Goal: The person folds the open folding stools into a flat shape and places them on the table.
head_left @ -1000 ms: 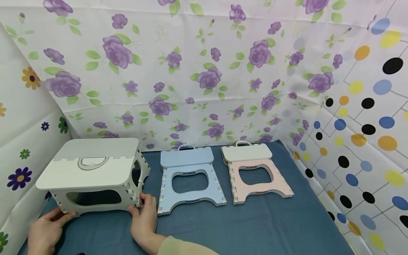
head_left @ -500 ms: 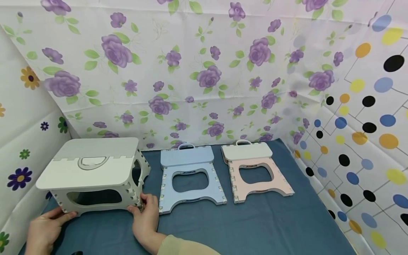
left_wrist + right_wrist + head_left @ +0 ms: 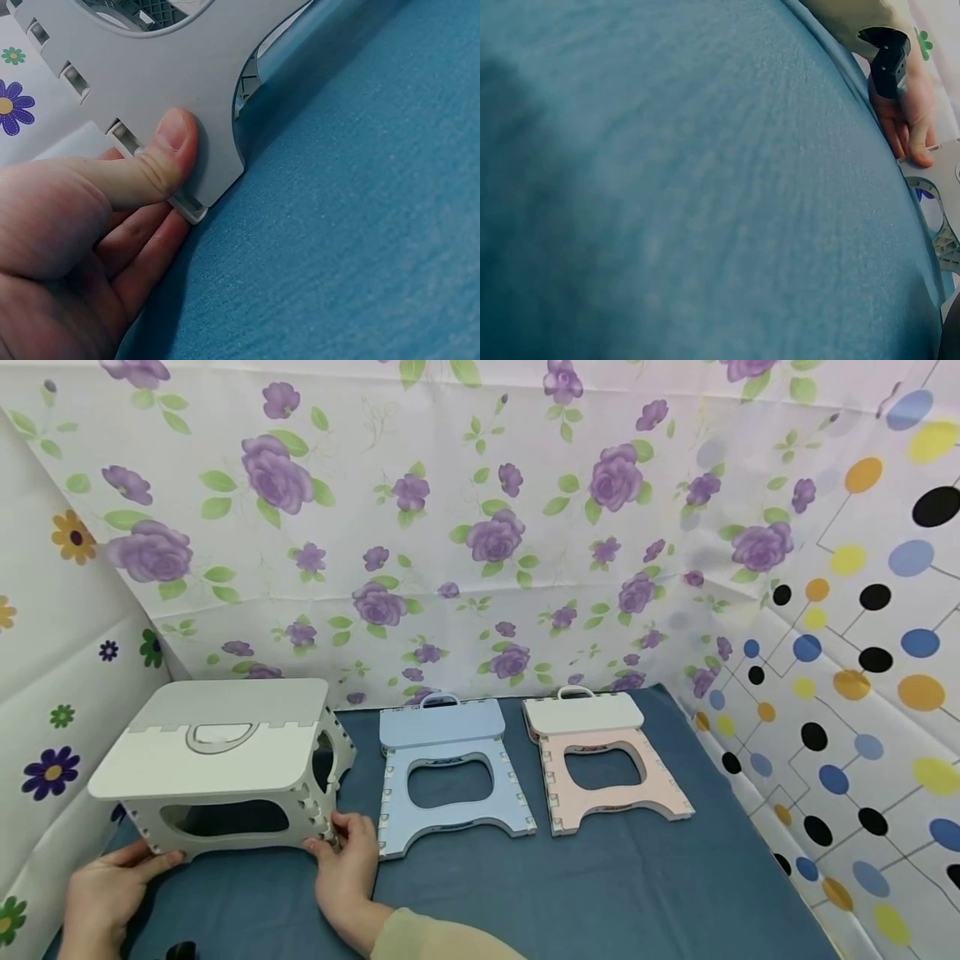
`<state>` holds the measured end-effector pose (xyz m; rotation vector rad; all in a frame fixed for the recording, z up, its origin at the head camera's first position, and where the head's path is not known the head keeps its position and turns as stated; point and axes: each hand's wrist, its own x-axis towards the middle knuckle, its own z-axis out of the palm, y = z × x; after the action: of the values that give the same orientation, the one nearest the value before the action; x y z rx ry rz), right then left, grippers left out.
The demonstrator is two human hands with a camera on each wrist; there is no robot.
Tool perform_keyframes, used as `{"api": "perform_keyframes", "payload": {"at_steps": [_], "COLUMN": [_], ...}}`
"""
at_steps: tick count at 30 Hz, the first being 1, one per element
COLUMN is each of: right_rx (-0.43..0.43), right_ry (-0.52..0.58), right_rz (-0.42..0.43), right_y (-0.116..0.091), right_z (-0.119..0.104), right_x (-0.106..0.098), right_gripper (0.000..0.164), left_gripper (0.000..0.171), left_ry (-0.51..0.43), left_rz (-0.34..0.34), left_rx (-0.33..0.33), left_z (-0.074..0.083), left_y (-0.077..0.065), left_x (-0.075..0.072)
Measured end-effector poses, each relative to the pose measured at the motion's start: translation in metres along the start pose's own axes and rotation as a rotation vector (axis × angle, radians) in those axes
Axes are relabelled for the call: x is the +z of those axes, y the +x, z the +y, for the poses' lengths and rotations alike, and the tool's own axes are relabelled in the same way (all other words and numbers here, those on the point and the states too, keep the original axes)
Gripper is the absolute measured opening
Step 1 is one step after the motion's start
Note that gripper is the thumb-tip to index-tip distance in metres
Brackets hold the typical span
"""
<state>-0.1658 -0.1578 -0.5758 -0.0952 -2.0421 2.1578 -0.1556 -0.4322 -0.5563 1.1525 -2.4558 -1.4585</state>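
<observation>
An unfolded white folding step stool (image 3: 225, 772) stands upright on the left of the cloth-covered table, its oval carry handle in the top. My left hand (image 3: 105, 889) pinches the stool's front left foot. In the left wrist view, the thumb of this left hand (image 3: 82, 202) lies on the leg panel, with fingers behind its hinged edge. My right hand (image 3: 348, 864) grips the front right foot, thumb on the front face and fingers round the side. Across the cloth, the right wrist view shows the left hand (image 3: 906, 112) at the stool's far corner.
A folded blue step stool (image 3: 450, 822) lies flat just right of my right hand. Farther right lies a folded pink and white step stool (image 3: 600, 806). Blue cloth (image 3: 600, 893) covers the table. Flowered sheeting (image 3: 450, 552) hangs behind, dotted sheeting (image 3: 847, 710) on the right.
Both hands keep their hold on the white stool, which stays in place on the table. The head view has shifted slightly.
</observation>
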Motion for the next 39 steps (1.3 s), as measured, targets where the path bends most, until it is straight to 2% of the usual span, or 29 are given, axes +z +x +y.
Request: {"api": "perform_keyframes", "payload": {"at_steps": [7, 12, 18, 24, 32, 39], "right_rx": [-0.018, 0.002, 0.023, 0.036, 0.013, -0.016], "right_ry": [-0.054, -0.094, -0.055, -0.059, -0.075, -0.123], "right_rz": [-0.005, -0.015, 0.007, -0.007, -0.025, -0.009], "right_y": [-0.002, -0.005, -0.002, 0.001, 0.000, -0.003], "right_z": [0.001, -0.001, -0.004, -0.004, -0.003, 0.001], "right_x": [-0.001, 0.000, 0.000, 0.000, -0.001, 0.000], "right_gripper": [0.034, 0.035, 0.035, 0.031, 0.028, 0.032], "left_gripper": [0.070, 0.071, 0.062, 0.056, 0.054, 0.054], "left_ry": [0.028, 0.055, 0.109, 0.144, 0.108, 0.115], "left_rz": [-0.005, -0.009, 0.020, 0.036, 0.041, 0.049], "left_rx": [0.020, 0.036, 0.101, 0.131, 0.096, 0.122], "left_z": [-0.001, -0.004, -0.002, 0.004, 0.006, 0.003], "left_y": [0.001, 0.001, 0.000, -0.002, -0.002, -0.002], "left_x": [0.001, -0.002, 0.002, 0.004, 0.004, 0.004]}}
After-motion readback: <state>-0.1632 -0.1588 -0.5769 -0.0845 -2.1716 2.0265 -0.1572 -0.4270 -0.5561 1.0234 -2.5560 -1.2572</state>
